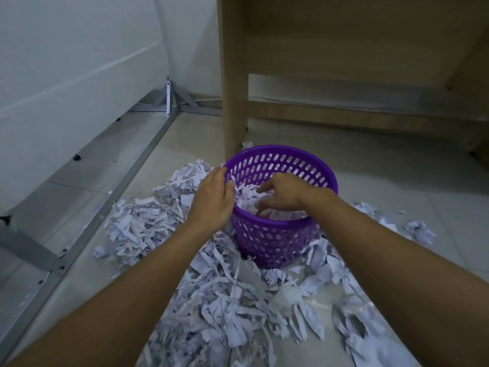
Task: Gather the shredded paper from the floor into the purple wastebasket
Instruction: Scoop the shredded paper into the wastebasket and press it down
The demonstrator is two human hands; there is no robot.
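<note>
The purple wastebasket [275, 239], a perforated plastic bin, stands upright on the tiled floor and holds some white paper strips. My left hand [214, 197] rests at its left rim, fingers fairly straight, against the paper at the rim. Over the basket's mouth, my right hand [283, 194] reaches down with spread fingers touching the shreds inside. Shredded paper [227, 303] lies in heaps on the floor in front of, left of and right of the basket.
A wooden desk panel [232, 75] stands just behind the basket. A grey metal frame [137, 154] runs along the floor at the left by the white wall. Crumpled paper balls [420, 231] lie at the right.
</note>
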